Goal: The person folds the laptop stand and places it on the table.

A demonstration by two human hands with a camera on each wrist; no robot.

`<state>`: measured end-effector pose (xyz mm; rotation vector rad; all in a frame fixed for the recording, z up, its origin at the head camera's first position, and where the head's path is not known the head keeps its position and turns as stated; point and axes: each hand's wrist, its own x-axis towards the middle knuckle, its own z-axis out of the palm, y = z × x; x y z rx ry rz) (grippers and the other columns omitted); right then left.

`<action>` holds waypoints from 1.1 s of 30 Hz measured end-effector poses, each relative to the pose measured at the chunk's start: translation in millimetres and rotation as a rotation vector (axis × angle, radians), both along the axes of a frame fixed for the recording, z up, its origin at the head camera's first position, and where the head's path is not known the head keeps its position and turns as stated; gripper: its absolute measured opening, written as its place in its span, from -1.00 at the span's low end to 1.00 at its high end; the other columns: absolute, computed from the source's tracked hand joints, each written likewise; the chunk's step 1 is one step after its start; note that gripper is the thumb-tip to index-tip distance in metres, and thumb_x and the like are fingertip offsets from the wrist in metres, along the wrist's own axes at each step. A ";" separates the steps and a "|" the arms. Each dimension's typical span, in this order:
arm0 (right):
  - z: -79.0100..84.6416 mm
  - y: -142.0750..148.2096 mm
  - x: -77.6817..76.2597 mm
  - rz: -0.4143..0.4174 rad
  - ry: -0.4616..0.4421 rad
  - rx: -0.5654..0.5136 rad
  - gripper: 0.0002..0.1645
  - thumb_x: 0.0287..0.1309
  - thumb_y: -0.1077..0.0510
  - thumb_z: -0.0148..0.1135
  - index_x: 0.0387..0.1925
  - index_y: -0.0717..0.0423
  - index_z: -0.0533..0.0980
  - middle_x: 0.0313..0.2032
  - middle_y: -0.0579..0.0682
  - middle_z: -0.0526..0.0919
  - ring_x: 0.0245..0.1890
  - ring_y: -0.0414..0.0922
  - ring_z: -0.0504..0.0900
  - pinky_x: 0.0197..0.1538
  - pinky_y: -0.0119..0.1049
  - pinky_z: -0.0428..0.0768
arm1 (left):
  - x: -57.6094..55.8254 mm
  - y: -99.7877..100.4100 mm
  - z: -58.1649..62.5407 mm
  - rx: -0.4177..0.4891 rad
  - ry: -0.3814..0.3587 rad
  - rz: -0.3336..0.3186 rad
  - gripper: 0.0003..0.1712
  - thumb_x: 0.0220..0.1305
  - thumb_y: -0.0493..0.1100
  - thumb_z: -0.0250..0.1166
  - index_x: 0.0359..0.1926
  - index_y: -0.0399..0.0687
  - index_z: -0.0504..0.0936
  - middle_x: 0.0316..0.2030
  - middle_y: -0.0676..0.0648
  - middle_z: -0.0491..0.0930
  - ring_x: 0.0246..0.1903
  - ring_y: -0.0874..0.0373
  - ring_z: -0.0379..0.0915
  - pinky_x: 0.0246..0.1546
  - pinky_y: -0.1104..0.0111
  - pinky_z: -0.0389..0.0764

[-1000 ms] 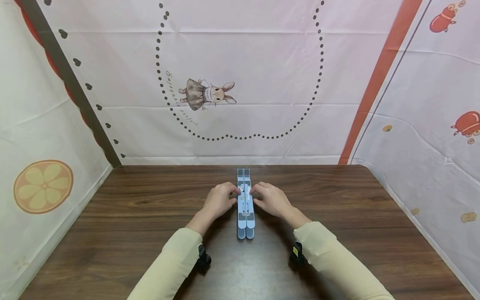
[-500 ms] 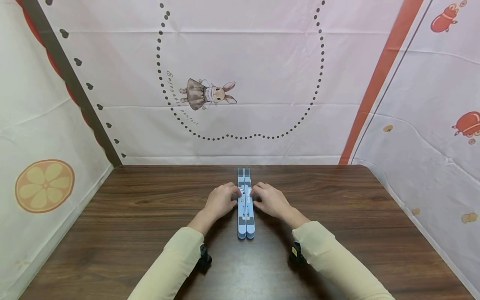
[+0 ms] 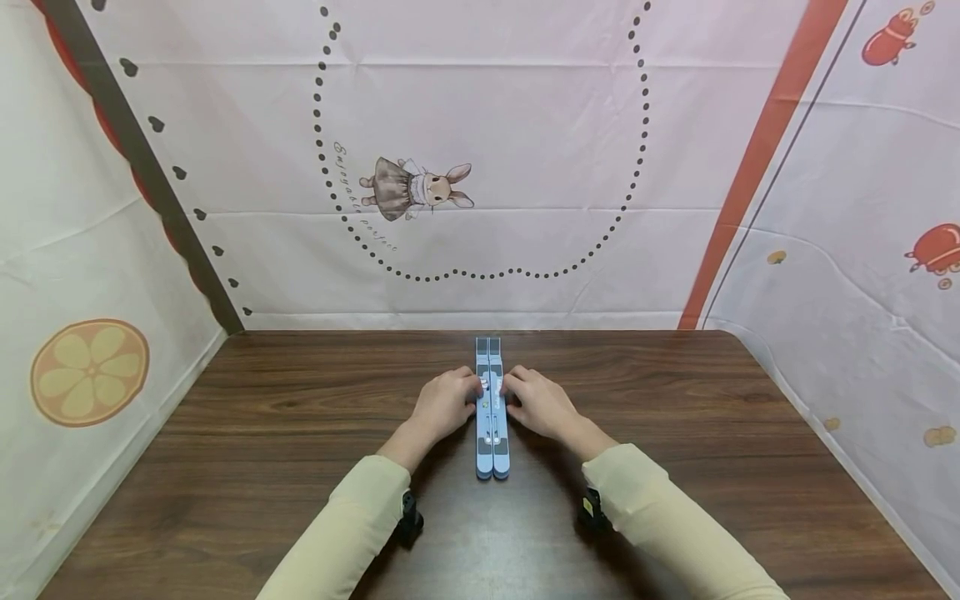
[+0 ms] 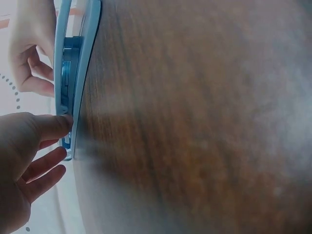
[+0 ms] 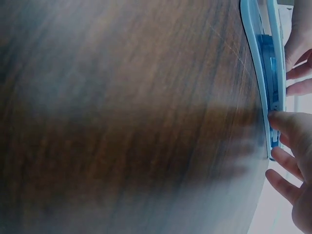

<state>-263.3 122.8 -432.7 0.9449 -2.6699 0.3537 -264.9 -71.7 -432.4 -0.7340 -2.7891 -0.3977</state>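
Observation:
A light blue folding laptop stand (image 3: pixel 484 460) lies lengthwise at the middle of the table, folded into two narrow bars side by side with grey pads and small printed pictures on top. My left hand (image 3: pixel 442 403) pinches its left side near the middle, index fingertip at the top edge. Opposite, my right hand (image 3: pixel 543 405) pinches the right side the same way. In the left wrist view, the left thumb (image 4: pixel 59 126) presses into the gap between the upper and lower rails of the stand (image 4: pixel 87 48). The right wrist view has the right thumb (image 5: pixel 280 119) at the same gap.
The dark wood-grain table (image 3: pixel 262 467) reaches back to a white printed cloth (image 3: pixel 525 125) hung behind it and along both sides. A black wrist camera (image 3: pixel 409 518) sits under the left cuff, and another wrist camera (image 3: pixel 592 510) under the right.
The near end of the stand's upper rails has come down toward the lower rails, so the stand lies flatter. Both hands have stayed at nearly the same place on its sides.

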 end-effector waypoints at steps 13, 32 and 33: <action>0.6 -0.4 3.8 0.019 0.001 0.012 -0.82 0.06 0.25 0.25 -0.24 0.02 0.53 -0.20 -0.08 0.57 -0.18 -0.14 0.55 -0.12 -0.28 0.56 | 2.9 -5.1 3.9 -0.034 -0.005 -0.021 -0.77 -0.01 -0.24 0.39 -0.26 0.04 0.65 -0.23 0.06 0.58 -0.29 0.16 0.53 -0.29 0.29 0.58; 12.1 8.3 10.8 0.005 -0.035 0.023 -0.64 0.21 0.10 0.11 0.05 0.07 0.46 0.01 0.01 0.54 -0.02 -0.01 0.54 -0.06 -0.11 0.55 | 16.1 -11.1 18.7 -0.147 -0.060 -0.039 -0.70 0.17 -0.07 0.26 -0.06 0.03 0.59 -0.04 -0.04 0.55 -0.05 0.05 0.47 -0.08 0.21 0.54; 13.8 9.5 11.6 0.003 -0.036 0.020 -0.63 0.22 0.09 0.10 0.06 0.06 0.45 0.02 0.00 0.54 -0.01 -0.01 0.53 -0.04 -0.10 0.54 | 17.4 -12.8 18.8 -0.147 -0.042 -0.043 -0.70 0.16 -0.07 0.26 -0.07 0.03 0.60 -0.04 -0.03 0.55 -0.05 0.04 0.47 -0.07 0.20 0.53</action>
